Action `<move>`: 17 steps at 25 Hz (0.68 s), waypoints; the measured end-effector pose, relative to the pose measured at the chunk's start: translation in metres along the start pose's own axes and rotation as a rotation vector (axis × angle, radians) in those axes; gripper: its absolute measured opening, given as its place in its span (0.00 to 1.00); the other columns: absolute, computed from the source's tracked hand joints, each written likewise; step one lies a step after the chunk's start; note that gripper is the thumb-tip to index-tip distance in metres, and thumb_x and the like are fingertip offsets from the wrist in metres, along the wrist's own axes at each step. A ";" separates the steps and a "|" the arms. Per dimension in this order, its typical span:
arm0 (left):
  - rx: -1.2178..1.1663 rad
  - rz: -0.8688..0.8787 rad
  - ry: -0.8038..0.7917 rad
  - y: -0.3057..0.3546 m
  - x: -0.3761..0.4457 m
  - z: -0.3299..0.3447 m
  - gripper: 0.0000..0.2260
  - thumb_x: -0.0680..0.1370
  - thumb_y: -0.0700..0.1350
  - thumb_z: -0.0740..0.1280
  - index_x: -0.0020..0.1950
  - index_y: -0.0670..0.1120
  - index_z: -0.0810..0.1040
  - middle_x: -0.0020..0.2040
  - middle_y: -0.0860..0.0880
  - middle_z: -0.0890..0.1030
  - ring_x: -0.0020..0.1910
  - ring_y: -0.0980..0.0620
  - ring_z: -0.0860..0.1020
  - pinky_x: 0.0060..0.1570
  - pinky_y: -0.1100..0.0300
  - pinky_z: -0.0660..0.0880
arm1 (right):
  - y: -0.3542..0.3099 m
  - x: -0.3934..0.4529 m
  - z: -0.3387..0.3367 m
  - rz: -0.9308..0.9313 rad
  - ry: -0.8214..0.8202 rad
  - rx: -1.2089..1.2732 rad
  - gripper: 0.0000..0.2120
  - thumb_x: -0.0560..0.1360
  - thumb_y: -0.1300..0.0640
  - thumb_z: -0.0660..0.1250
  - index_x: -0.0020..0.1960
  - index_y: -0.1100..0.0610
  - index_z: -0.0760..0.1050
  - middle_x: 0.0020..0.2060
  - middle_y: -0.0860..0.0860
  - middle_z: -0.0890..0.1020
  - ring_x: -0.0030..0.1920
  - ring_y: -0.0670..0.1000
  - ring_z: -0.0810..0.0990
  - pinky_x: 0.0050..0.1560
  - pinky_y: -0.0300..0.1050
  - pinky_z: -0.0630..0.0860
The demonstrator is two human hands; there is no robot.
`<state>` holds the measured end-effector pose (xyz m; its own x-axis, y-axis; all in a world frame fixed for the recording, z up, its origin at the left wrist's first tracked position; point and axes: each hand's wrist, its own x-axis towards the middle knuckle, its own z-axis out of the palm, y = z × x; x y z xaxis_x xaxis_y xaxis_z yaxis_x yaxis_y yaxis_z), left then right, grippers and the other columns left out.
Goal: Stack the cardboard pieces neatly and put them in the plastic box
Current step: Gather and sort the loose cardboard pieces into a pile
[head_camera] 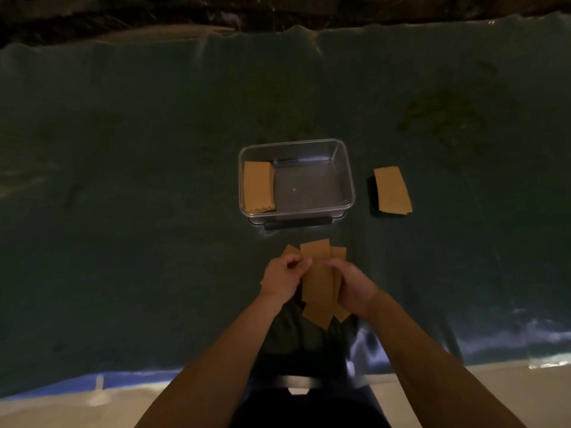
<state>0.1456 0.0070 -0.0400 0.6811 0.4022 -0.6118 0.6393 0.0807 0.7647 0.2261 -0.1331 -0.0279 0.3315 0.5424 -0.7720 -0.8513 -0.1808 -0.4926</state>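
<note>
The right hand (350, 287) covers part of the fanned cardboard pieces (318, 288); their count is unclear.

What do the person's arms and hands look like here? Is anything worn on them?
Both forearms are bare up to the bottom edge of the picture; no sleeves show. The left hand and right hand wear no gloves. No watch, ring or bracelet can be seen, though the dim light could hide small items.
</note>
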 end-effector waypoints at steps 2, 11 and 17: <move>0.116 0.085 0.000 -0.001 -0.002 0.005 0.11 0.79 0.50 0.69 0.53 0.44 0.84 0.44 0.50 0.83 0.43 0.51 0.80 0.47 0.55 0.79 | -0.001 0.002 0.005 0.000 0.046 -0.046 0.11 0.78 0.54 0.66 0.55 0.58 0.81 0.49 0.58 0.86 0.50 0.57 0.84 0.49 0.52 0.81; 0.695 0.236 0.085 -0.005 0.004 -0.008 0.16 0.80 0.59 0.61 0.59 0.52 0.81 0.55 0.50 0.77 0.56 0.50 0.75 0.54 0.51 0.75 | -0.001 0.003 0.009 -0.144 0.101 -0.030 0.16 0.80 0.63 0.60 0.65 0.48 0.69 0.39 0.63 0.79 0.33 0.61 0.80 0.38 0.54 0.80; 1.123 0.216 0.075 -0.025 0.000 -0.014 0.27 0.75 0.59 0.69 0.68 0.49 0.67 0.66 0.44 0.67 0.64 0.43 0.68 0.61 0.46 0.73 | 0.001 0.002 -0.010 -0.087 0.372 0.008 0.04 0.80 0.57 0.62 0.53 0.53 0.74 0.34 0.60 0.78 0.30 0.57 0.78 0.33 0.51 0.78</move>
<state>0.1246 0.0179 -0.0563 0.8164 0.3650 -0.4476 0.4952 -0.8412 0.2172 0.2306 -0.1406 -0.0339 0.5262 0.2208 -0.8212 -0.8161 -0.1401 -0.5607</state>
